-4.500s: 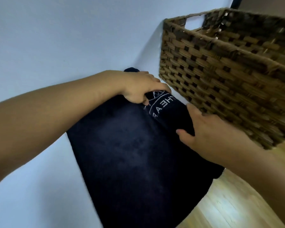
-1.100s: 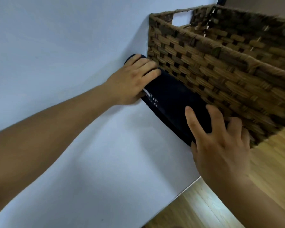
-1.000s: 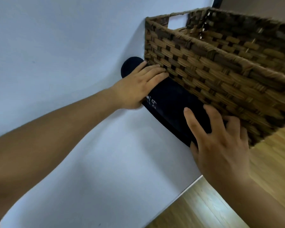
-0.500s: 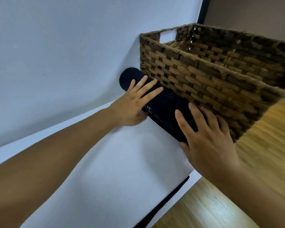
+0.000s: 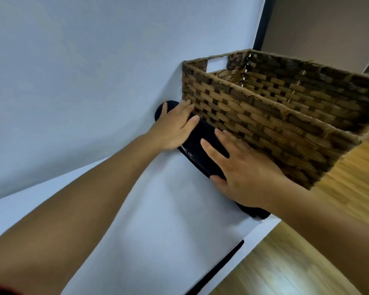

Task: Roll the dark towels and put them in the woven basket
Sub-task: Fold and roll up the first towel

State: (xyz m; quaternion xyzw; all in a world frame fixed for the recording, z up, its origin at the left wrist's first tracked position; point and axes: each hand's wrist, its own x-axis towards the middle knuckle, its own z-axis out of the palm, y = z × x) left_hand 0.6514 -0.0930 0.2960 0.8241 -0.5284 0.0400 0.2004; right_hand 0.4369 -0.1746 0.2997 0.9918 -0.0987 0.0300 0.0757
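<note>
The white tabletop (image 5: 158, 220) runs under everything, and the woven basket (image 5: 264, 116) stands at its far right. My rolled dark towel (image 5: 200, 150) lies tight along the basket's near wall, its long axis running far-left to near-right. My left hand (image 5: 173, 128) lies flat on the far-left end and my right hand (image 5: 243, 173) flat toward the near-right end, fingers straight and spread, gripping nothing. I judge both must curl round the roll to lift it.

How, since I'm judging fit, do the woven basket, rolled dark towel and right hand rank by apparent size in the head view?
1. woven basket, clearly largest.
2. rolled dark towel, longer than the hand, though partly hidden.
3. right hand. It is nearer the camera, so its gap to the towel is unsure.
</note>
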